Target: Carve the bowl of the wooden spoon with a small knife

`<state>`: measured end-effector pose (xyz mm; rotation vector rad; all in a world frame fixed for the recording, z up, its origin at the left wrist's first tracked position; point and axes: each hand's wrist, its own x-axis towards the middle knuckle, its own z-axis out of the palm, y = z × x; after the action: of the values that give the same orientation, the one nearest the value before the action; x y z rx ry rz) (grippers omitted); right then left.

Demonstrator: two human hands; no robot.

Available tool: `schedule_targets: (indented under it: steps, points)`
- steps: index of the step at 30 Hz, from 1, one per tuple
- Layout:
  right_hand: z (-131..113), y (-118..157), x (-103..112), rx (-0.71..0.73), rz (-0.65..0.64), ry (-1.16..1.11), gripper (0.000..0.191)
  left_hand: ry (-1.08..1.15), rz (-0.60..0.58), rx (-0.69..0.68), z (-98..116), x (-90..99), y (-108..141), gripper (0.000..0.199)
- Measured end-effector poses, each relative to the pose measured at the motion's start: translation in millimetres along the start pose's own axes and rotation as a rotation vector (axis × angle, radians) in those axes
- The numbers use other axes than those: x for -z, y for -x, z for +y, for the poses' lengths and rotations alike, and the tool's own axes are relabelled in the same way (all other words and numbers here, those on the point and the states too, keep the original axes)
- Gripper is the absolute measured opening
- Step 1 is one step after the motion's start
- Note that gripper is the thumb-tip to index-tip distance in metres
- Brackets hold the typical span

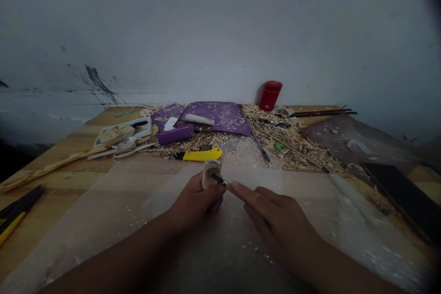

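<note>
My left hand [197, 197] grips a pale block of carved wood [211, 172], which stands upright above the fingers. My right hand [272, 215] pinches a small carving knife [222, 181] with a dark blade and a light wooden handle. The blade's tip reaches the lower right side of the block, next to my left thumb. Both hands are close together over a pale mat dusted with wood chips. The far side of the block is hidden.
Wood shavings [282, 142] lie heaped at the back of the wooden bench [65, 170], around a yellow utility knife [203, 154], a purple sheet [220, 117], a purple tube [175, 134] and a red cylinder [270, 95]. A white wall rises behind. A black slab [403, 195] sits to the right.
</note>
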<state>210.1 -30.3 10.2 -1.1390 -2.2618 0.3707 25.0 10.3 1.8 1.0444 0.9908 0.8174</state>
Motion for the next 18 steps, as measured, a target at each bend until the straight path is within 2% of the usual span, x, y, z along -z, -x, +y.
schedule_targets:
  steps: [6, 9, 12, 18]
  points:
    - [-4.0, -1.2, 3.8, 0.086, 0.142, 0.125, 0.039, 0.031, -0.024, 0.064, 0.1, -2.1, 0.9, 0.019]
    - [-5.9, -4.0, 4.9, 0.092, 0.203, 0.228, 0.032, 0.046, -0.032, 0.068, 0.3, -3.2, 0.9, 0.022]
    - [-6.9, -5.4, 5.5, 0.048, 0.138, 0.265, 0.030, 0.048, -0.037, 0.093, 2.1, -4.7, 1.0, 0.022]
    - [-4.1, 0.3, 2.8, 0.071, -0.030, 0.265, 0.044, -0.012, -0.005, 0.098, 2.6, -8.1, 0.6, 0.016]
